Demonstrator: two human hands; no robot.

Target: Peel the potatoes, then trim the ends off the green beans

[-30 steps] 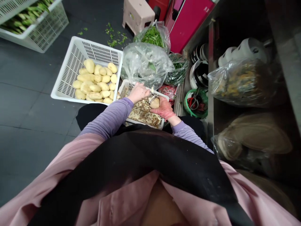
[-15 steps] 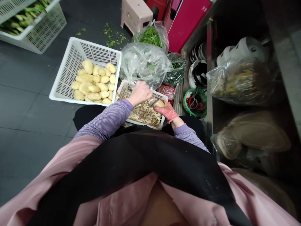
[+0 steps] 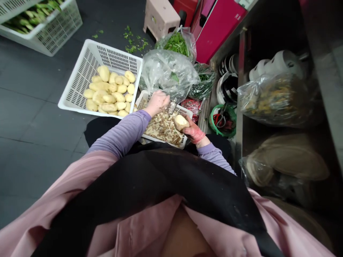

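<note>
My left hand (image 3: 158,102), bare, is closed around a peeler (image 3: 172,107), whose metal head points toward the right. In my right hand (image 3: 192,129), which wears a pinkish-red glove, sits a partly peeled potato (image 3: 181,121) with its pale cut side facing up. The peeler and the potato are a little apart. Both hands are over a small white basket (image 3: 189,112) that holds a heap of brown and pale peelings (image 3: 161,127). Left of it, a larger white basket (image 3: 70,107) holds many peeled potatoes (image 3: 109,98).
Clear plastic bags (image 3: 167,73) of greens lie beyond the small basket. A green basket (image 3: 230,131) with scissors is at the right, beside a metal shelf (image 3: 240,142) with bagged goods. Further back stand a pink stool (image 3: 163,16) and a crate of green stalks (image 3: 57,34).
The peeler has come away from the potato, with my left hand slightly lower. My right hand has turned the potato so that its pale face shows. The view has shifted a little.
</note>
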